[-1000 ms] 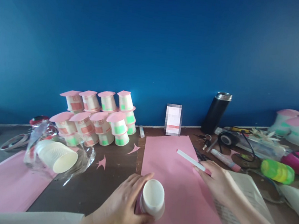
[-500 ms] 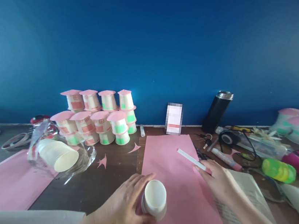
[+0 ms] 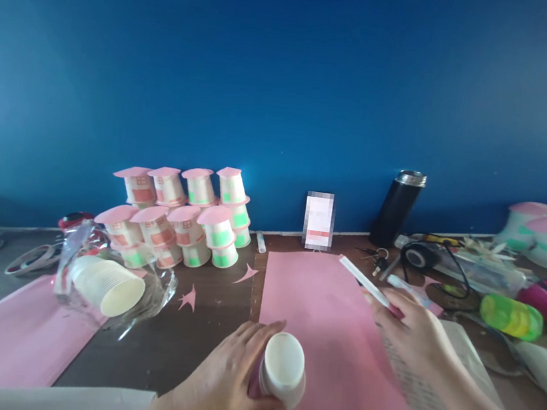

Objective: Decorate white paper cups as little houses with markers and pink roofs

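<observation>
My left hand [image 3: 226,373] is wrapped round the side of a white paper cup [image 3: 284,361], which stands upside down on a sheet of pink paper [image 3: 302,289]. Between the fingers of my right hand [image 3: 408,330] is a slim white marker [image 3: 367,281] with a red end. Its far tip points up and left over the upper right edge of the pink sheet, apart from the cup. Part of the cup's left side is hidden by my left thumb and fingers.
Paper-cup houses [image 3: 184,227] with pink roofs stand stacked at the back left. Nested paper cups [image 3: 111,288] lie in torn plastic wrap near more pink paper [image 3: 8,338]. A black flask [image 3: 397,208], keys [image 3: 379,265] and a yellow-green bottle [image 3: 511,317] are on the right.
My right hand has drawn slightly to the right with the marker, away from the cup. My left hand keeps its hold, and the cup stays in place on the pink sheet.
</observation>
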### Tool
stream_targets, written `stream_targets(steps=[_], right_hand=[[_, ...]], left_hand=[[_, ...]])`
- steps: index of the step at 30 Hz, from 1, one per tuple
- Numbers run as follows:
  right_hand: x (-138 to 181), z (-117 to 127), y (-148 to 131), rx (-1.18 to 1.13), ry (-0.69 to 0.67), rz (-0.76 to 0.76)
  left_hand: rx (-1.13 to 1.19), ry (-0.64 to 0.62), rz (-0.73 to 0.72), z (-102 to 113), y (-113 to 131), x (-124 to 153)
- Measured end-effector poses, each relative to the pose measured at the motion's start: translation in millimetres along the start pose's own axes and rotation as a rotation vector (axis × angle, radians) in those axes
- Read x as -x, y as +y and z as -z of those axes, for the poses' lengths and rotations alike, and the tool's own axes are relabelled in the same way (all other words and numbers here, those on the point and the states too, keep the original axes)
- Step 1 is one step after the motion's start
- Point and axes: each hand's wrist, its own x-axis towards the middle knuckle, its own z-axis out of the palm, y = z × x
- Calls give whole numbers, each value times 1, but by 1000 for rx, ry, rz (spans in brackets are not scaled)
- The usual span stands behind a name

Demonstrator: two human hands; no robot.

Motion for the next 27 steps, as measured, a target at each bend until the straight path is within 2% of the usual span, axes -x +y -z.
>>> stream_targets(steps=[2, 5, 8, 11, 14, 19, 23, 27], right_hand=[[1, 5, -8, -101, 44, -46], [6, 11, -23, -400, 56, -188], [14, 16, -39, -826, -32, -257], [23, 18, -54, -1231, -120, -307], [33, 16, -65, -1440, -248, -345], [46, 6, -71, -1537, -415, -335], [49, 0, -75, -1384, -494, -385], [51, -1, -81, -1310, -482, -432]], left_hand=[[-9, 1, -3, 1, -1, 1], [20, 36, -13, 5, -3, 4], [87, 157, -78, 10, -2, 7], [55, 300, -185, 12, 3, 9], [-48, 430, -283, 11, 11, 10], [-180, 609, -487, 1, 22, 6], [-328, 705, -572, -19, 24, -4], [-463, 696, -601, -36, 28, -10]])
